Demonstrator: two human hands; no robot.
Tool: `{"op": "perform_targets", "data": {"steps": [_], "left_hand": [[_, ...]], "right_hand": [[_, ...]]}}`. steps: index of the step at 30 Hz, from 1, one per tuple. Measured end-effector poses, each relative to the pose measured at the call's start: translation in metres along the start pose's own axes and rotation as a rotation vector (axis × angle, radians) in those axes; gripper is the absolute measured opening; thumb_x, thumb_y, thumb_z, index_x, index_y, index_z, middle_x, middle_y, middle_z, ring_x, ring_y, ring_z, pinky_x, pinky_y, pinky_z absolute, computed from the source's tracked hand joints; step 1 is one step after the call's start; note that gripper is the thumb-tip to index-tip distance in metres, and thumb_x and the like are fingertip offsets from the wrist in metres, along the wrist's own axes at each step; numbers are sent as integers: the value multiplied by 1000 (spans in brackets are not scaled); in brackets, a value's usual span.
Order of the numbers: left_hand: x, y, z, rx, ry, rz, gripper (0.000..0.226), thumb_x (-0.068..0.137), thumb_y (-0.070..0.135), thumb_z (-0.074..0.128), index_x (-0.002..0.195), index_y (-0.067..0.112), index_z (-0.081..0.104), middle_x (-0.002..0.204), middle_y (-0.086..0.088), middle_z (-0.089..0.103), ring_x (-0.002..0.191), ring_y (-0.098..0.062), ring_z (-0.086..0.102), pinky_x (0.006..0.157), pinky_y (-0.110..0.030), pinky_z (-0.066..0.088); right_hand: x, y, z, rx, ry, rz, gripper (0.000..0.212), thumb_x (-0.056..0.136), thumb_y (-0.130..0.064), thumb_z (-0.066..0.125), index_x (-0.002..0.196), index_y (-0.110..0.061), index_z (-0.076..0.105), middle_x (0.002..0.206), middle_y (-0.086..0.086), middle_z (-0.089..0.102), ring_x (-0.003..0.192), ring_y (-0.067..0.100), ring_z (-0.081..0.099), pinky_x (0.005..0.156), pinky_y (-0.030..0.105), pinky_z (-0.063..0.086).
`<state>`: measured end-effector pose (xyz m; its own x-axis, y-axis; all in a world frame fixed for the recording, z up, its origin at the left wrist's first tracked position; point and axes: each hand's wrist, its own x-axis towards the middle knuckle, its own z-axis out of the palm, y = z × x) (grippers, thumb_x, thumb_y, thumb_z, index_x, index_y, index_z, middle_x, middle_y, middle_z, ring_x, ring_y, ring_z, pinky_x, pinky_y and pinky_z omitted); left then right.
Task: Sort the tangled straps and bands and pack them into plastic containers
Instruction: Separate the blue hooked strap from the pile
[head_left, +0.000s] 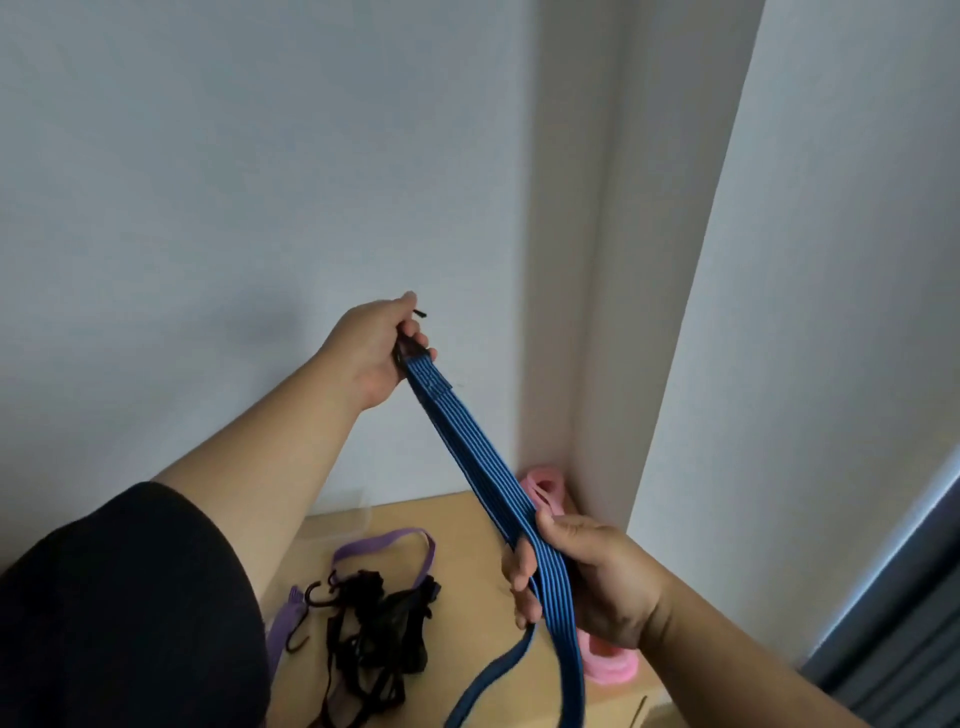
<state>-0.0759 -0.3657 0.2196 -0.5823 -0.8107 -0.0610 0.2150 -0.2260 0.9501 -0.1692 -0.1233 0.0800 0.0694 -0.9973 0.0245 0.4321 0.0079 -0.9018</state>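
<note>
Hands both grip the blue strap (483, 462) above the surface (467, 525): left hand (376, 353) curled round its raised end, right hand (576, 577) pinching both runs lower, near the far right corner.

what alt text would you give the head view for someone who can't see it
Two hands hold a blue strap taut in the air: the left hand grips its top end, the right hand lower down. Below, a wooden table holds black cords, a purple band and pink bands.
</note>
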Motion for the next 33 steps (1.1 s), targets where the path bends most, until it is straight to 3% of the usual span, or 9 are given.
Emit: {"op": "perform_targets", "data": {"steps": [6, 14, 16, 20, 23, 25, 27, 29, 33], "left_hand": [[-2, -63, -55, -28, 194, -104, 18, 102, 23, 57, 92, 8, 52, 66, -2, 46, 58, -18, 52, 70, -39, 56], [-30, -158, -111, 8, 428, -380, 22, 103, 22, 53, 88, 5, 52, 81, -9, 51, 70, -23, 58, 61, -39, 58], [-45, -194, -118, 54, 391, -470, 16, 104, 17, 50, 96, 5, 54, 84, -11, 58, 73, -25, 62, 49, -34, 58], [-77, -246, -120, 91, 351, -643, 26, 104, 21, 50, 115, -1, 57, 98, -14, 63, 86, -28, 62, 69, -43, 58], [-96, -252, -108, 580, 235, -681, 41, 103, 35, 51, 128, 4, 56, 119, -12, 63, 101, -29, 61, 94, -46, 54], [-105, -238, -89, 879, 93, -504, 43, 102, 45, 46, 133, 18, 57, 126, -2, 61, 115, -24, 58, 103, -38, 46], [-117, -218, -60, 672, -95, -354, 35, 102, 47, 47, 127, 30, 64, 125, 7, 63, 120, -14, 55, 105, -33, 38], [-125, -205, -41, 446, -269, -305, 33, 102, 46, 47, 112, 26, 72, 111, 5, 72, 115, -12, 62, 106, -33, 39], [-128, -204, -38, 515, -364, -264, 35, 98, 50, 46, 100, 23, 66, 86, 11, 68, 96, -8, 63, 102, -35, 44]], "right_hand": [[-20, 17, -7, 63, 16, 111, 42, 87, -39, 74, 85, 3, 69, 79, 20, 61, 58, 29, 63, 66, 39, 56], [-32, 12, -16, -120, 57, 307, 40, 93, -36, 55, 81, 0, 70, 75, 15, 63, 58, 25, 63, 65, 34, 55], [-29, 11, -14, -135, 76, 330, 40, 95, -34, 54, 80, -1, 70, 72, 14, 63, 56, 25, 62, 63, 33, 54], [-18, 8, -11, -166, 53, 383, 40, 99, -34, 53, 79, -3, 68, 68, 9, 61, 53, 20, 58, 59, 30, 53], [-9, 9, -10, -222, 19, 432, 40, 103, -35, 51, 81, -6, 67, 68, 6, 59, 51, 16, 55, 60, 30, 54], [-3, 10, -9, -264, 18, 459, 39, 103, -34, 50, 81, -6, 66, 69, 7, 59, 53, 16, 56, 60, 30, 54], [3, 14, -7, -288, 3, 475, 39, 103, -34, 51, 82, -5, 67, 71, 8, 60, 55, 18, 57, 62, 31, 53], [6, 17, -6, -299, -11, 483, 38, 102, -35, 52, 84, -4, 67, 72, 9, 61, 56, 20, 58, 62, 31, 53], [6, 17, -10, -285, -67, 490, 37, 100, -37, 53, 88, -5, 68, 77, 10, 64, 61, 22, 61, 67, 33, 55]]}}
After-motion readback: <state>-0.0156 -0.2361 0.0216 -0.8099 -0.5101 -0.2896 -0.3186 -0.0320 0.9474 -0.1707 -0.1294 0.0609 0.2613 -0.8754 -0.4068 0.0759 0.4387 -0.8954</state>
